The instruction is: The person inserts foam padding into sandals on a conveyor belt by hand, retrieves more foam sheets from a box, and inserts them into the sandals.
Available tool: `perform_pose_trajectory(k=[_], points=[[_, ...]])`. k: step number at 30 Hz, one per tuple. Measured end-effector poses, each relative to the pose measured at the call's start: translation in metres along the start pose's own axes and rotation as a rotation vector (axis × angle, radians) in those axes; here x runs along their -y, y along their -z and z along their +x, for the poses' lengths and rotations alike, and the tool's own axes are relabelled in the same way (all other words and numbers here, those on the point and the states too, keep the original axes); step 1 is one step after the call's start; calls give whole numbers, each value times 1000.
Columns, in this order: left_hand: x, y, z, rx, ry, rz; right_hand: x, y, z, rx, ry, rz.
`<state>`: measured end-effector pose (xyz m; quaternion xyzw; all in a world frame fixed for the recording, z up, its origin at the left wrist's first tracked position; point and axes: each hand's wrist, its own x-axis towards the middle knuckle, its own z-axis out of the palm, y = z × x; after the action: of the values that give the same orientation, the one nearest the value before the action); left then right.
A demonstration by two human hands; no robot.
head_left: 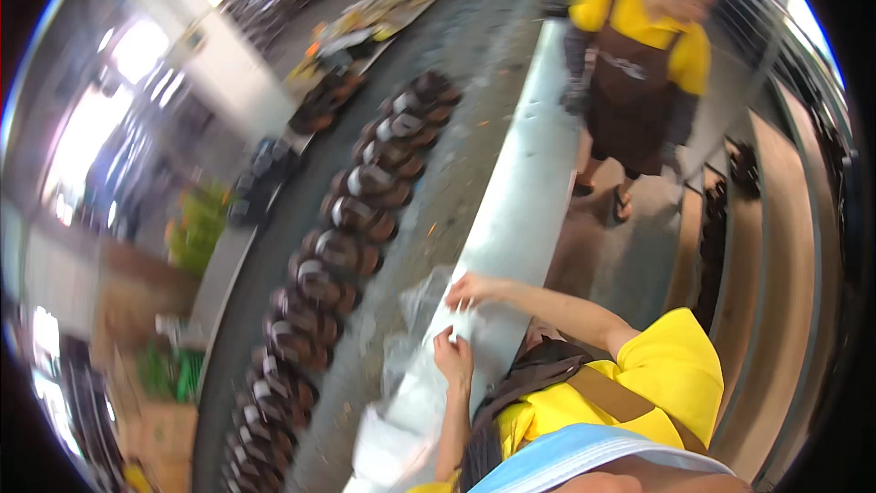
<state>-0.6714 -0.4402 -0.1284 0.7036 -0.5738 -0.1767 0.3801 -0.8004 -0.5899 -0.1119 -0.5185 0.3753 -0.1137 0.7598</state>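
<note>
Clear thin plastic bags (422, 303): loose heap on the grey worktop (511, 219), near end, just left of your hands. Likely light, limp, slippery; judge the top edge the best place to pinch. Left hand (453, 358) fingers curl at the plastic; right hand (470, 292) fingers bent on it; grip blurred, cannot tell. Row of dark brown pots (351, 219) runs left.

L hand (453, 353) was raised w/ forearm coming up from the lower edge, fingers curled inward, thumb side turned up. R hand (468, 291) was held just above and ahead of it, arm stretched out from a yellow sleeve, fingers bent and pinched together. Both hands were kept close, not touching.
</note>
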Motion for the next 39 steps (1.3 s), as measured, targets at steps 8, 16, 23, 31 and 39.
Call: perform_pose_trajectory(k=[8,16,23,31,39], points=[[11,45,-96,-68,195,-77,23,-28,17,-105,-5,-137],[53,118,-131,-463,189,206,2,-152,71,237,109,-416],[131,199,-131,-477,1222,497,-106,-255,104,360,216,-493],[128,112,-97,-11,929,218,-119,-202,41,-105,339,-611],[83,49,-59,-69,662,-536,-110,-91,-12,-147,36,-426]])
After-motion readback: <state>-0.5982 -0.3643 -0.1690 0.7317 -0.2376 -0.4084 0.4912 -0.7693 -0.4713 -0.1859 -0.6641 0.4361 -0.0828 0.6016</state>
